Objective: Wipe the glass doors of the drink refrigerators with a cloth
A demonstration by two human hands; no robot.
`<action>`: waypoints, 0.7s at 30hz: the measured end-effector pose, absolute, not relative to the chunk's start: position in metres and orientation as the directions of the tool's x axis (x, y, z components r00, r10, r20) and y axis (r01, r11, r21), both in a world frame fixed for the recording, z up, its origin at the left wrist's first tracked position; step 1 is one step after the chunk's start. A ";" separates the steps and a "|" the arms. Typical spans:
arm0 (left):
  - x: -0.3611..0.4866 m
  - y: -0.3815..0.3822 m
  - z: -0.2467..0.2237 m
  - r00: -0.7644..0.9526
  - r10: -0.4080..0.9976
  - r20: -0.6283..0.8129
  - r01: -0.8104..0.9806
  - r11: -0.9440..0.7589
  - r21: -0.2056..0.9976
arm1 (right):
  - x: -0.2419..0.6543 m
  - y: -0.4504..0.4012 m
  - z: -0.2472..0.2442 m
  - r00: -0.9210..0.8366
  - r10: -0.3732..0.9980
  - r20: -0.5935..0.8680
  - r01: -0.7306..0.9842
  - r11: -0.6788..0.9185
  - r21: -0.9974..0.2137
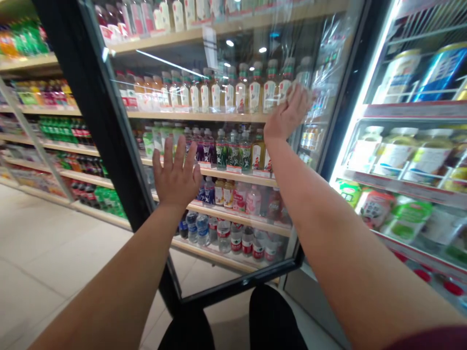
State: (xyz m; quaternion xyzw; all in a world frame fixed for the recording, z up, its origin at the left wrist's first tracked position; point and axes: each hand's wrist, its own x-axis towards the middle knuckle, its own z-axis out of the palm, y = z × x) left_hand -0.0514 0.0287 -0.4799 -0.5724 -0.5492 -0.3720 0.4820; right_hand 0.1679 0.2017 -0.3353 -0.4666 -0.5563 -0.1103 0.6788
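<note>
A glass door (pixel 241 286) with a black frame stands swung out in front of me. My left hand (pixel 176 170) lies spread against its pane, fingers apart and pointing up, holding nothing. Higher and to the right, my right hand (pixel 290 111) presses a pale, crumpled cloth (pixel 309 96) to the same pane, near the door's far side. The fingers cover most of the cloth, so its full shape is hidden. Bottled drinks show through the glass behind both hands.
Wooden shelves (pixel 204 116) of bottles stretch behind the door and to the left. The lit fridge (pixel 401 109) on the right holds cans, bottles and pouches on wire racks. Pale floor tiles (pixel 87 253) show at lower left; my knees (pixel 272 316) are just below the door.
</note>
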 end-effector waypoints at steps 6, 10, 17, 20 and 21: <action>-0.051 0.028 -0.480 0.100 0.281 0.954 0.990 0.064 -0.123 | 0.169 0.186 -0.360 -0.254 0.087 0.963 0.678 0.726 0.113; -0.050 0.027 -0.479 0.093 0.291 0.952 0.992 0.057 -0.114 | 0.169 0.178 -0.372 -0.419 -0.028 0.907 0.603 0.738 0.302; -0.049 0.027 -0.480 0.104 0.281 0.954 0.987 0.087 -0.133 | 0.165 0.219 -0.366 0.526 0.231 0.819 0.494 0.700 -0.515; -0.049 0.026 -0.479 0.106 0.286 0.952 0.987 0.087 -0.136 | 0.166 0.215 -0.379 0.469 0.223 0.854 0.550 0.683 -0.481; -0.049 0.026 -0.479 0.099 0.291 0.952 0.989 0.079 -0.127 | 0.170 0.210 -0.384 0.355 0.198 0.914 0.616 0.685 -0.388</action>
